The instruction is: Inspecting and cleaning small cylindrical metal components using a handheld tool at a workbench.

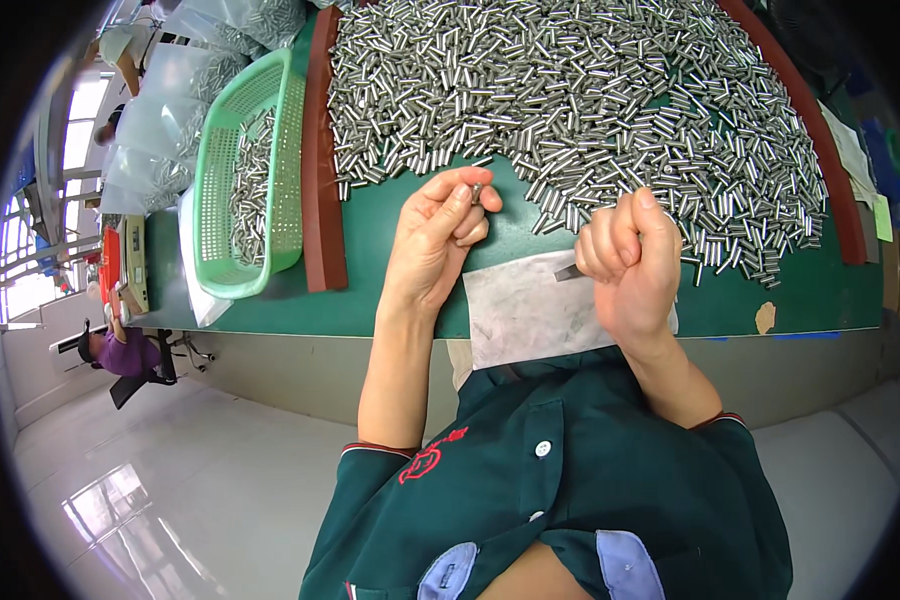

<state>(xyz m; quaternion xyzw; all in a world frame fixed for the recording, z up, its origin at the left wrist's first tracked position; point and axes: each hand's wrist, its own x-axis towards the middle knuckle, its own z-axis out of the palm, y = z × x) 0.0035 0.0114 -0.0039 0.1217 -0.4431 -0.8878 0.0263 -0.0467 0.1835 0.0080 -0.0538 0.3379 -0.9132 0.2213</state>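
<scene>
**Left hand pinches one steel pin at the edge of the heap**

From my remote seat, the biggest thing I see is the green worktable (pixel 390 225), its surface framed by a dark red raised border (pixel 322 160). Most of the tabletop is buried under a broad heap of small silvery metal pins (pixel 580 100) lying every which way. To my left of the border stands a light green perforated plastic basket (pixel 240 190) with more of the same pins in it, and beyond it lie clear plastic bags (pixel 160 120) of pins. A pale sheet (pixel 520 310) lies at the table's near edge between my forearms.

My left hand (pixel 432 245) is raised just short of the heap; thumb and forefinger are pressed together on a single pin (pixel 477 191), which stands out beyond the fingertips, the other fingers curled under. My right hand (pixel 630 260) is closed into a fist, thumb on top, with a thin dark metal piece (pixel 568 271) poking out from its left side over the sheet.
</scene>
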